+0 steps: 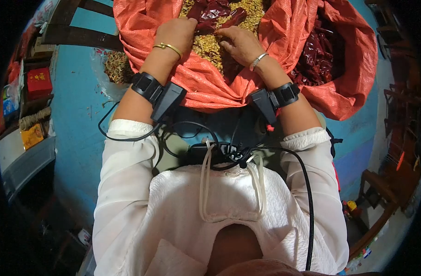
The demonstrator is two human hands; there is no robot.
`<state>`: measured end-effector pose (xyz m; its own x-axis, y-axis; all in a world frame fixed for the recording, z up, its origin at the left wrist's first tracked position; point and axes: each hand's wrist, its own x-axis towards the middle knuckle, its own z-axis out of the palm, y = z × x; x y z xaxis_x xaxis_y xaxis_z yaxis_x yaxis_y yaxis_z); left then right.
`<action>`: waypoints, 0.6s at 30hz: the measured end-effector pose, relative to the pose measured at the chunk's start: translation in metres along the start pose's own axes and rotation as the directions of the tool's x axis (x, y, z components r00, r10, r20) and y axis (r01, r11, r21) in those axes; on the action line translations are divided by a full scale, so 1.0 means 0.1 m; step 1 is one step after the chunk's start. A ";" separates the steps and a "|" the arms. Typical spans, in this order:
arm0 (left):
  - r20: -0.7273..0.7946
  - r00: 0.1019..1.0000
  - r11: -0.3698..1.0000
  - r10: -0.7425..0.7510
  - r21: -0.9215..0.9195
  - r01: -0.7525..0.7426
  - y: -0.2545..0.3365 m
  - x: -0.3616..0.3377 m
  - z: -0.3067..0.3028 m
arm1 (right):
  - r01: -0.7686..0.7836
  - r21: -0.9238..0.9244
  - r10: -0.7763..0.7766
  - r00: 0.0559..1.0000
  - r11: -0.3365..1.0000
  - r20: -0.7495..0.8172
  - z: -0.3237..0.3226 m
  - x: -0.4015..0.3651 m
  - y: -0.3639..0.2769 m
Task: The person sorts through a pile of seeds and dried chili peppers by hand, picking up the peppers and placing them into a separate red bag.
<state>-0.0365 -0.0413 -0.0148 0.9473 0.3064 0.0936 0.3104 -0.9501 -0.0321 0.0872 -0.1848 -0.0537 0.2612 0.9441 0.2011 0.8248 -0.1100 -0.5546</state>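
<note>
An orange-red woven sack (201, 89) lies open in front of me, holding yellow seeds (208, 48) and dark red dried chilies (213, 14). My left hand (177, 33), with a gold bracelet at the wrist, is at the left of the chilies, its fingers closed on the end of one. Across from it, my right hand (242, 45), wearing a silver bracelet, is over the seeds with its fingers bent at the tip of a chili; whether it grips the chili is unclear.
A second orange-red sack (357, 69) at the right holds dark red chilies (317, 55). At the left are a clear plastic bag of small stems (117, 66), a wooden chair frame (81, 37) and shelves with a red box (39, 82). Black cables hang between my forearms.
</note>
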 end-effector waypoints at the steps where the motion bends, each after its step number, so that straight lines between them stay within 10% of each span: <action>1: 0.023 0.999 1.000 -0.024 -0.008 0.024 -0.01 0.00 -0.01 | -0.030 -0.018 0.029 0.999 0.999 -0.019 -0.02 -0.02 -0.02; 6: 0.030 0.999 0.992 0.015 -0.125 -0.011 0.03 -0.01 -0.01 | 0.049 0.124 0.009 0.904 0.991 -0.428 -0.52 -0.14 0.05; 10: 0.046 0.999 0.989 0.029 -0.147 -0.022 0.11 0.03 0.00 | -0.232 0.248 0.339 0.683 0.941 -0.647 -1.05 -0.44 0.60; 14: 0.070 0.997 0.994 -0.033 -0.106 0.040 0.11 0.02 -0.02 | -0.768 -0.288 0.636 0.638 0.572 -0.435 -1.19 -0.82 1.01; 18: 0.051 0.998 0.990 -0.049 -0.130 0.055 0.16 0.07 -0.06 | -0.791 -0.311 0.711 0.610 0.526 -0.349 -1.02 -1.04 1.28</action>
<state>-0.0255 -0.0543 -0.0091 0.9339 0.3547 0.0441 0.3489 -0.9315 0.1028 0.2167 -0.3290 -0.0627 0.9210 0.3895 0.0101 0.3835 -0.9016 -0.2001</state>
